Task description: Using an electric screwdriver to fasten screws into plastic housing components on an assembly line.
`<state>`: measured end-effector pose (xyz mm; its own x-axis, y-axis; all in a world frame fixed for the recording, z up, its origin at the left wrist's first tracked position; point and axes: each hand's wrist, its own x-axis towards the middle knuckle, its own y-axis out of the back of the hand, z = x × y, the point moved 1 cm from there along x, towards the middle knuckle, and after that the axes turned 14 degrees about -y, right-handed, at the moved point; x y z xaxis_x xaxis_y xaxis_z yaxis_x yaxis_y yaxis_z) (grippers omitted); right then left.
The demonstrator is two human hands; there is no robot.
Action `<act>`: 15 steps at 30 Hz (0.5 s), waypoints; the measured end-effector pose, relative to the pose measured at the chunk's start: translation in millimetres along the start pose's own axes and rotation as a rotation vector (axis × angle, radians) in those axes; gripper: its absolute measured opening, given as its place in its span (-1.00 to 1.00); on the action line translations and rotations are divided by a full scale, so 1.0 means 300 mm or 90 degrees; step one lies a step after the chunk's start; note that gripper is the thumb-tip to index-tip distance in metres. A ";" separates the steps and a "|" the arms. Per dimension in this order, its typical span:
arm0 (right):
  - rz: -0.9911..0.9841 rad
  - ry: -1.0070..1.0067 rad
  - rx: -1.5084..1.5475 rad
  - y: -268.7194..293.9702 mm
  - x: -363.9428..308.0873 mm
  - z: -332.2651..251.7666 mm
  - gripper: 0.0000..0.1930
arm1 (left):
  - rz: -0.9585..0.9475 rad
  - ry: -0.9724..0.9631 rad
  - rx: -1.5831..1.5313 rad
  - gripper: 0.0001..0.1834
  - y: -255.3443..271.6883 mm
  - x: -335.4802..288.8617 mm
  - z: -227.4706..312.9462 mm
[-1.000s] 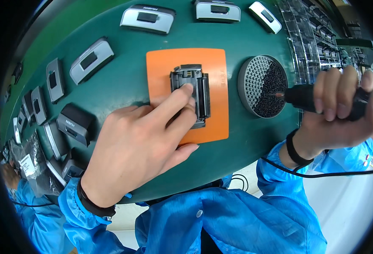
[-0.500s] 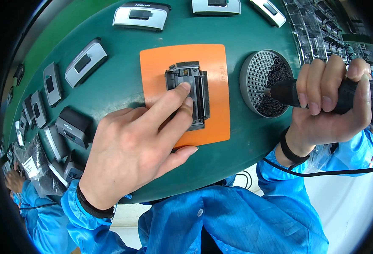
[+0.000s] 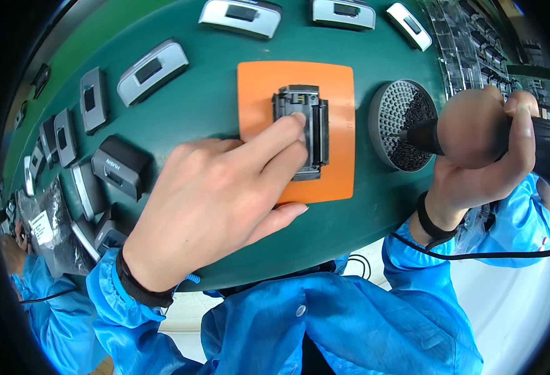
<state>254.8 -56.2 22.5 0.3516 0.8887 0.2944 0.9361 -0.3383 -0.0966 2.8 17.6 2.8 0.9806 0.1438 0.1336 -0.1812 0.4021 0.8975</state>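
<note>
My left hand (image 3: 222, 187) reaches over an orange mat (image 3: 256, 81). Its index and middle fingertips press on a black plastic housing (image 3: 320, 128) lying there, while the thumb sticks out apart over the mat's near edge. Part of the housing is hidden beneath those fingers. On the right, my right hand (image 3: 475, 144) is closed around a black electric screwdriver (image 3: 425, 136); its fingers look blurred. The driver's tip points left, over a round grey screw tray (image 3: 378, 134). Small holes cover the tray's left side, and loose black screws (image 3: 415, 115) heap up on its right.
Silver-and-black device shells (image 3: 153, 72) stand in an arc along the table's far and left sides. A clear plastic bag (image 3: 53, 231) lies at left, near another person's blue sleeve (image 3: 56, 300). Clear trays of parts (image 3: 469, 50) stand at far right. A black cable (image 3: 494, 256) hangs beside my right wrist.
The view has shifted, so the mat, housing and tray sit further right in the picture. My left fingers stay on the housing. My right fingers have shifted on the screwdriver and are blurred.
</note>
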 end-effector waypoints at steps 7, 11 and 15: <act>-0.221 0.095 0.158 0.029 0.066 -0.113 -0.60 | 0.022 -0.016 -0.065 -0.37 -0.007 -0.009 -0.015; -0.203 0.019 0.201 -0.151 0.039 -0.107 -0.62 | 0.024 -0.027 -0.056 -0.39 -0.018 -0.012 -0.027; -0.263 0.025 0.225 -0.232 -0.005 -0.033 -0.59 | 0.062 -0.032 -0.064 -0.41 -0.016 -0.009 -0.028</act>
<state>188.9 -37.1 38.1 -0.0403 0.9113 0.4097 0.9463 0.1665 -0.2771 0.3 23.0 -5.6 0.9598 0.1418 0.2421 -0.2805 0.4774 0.8327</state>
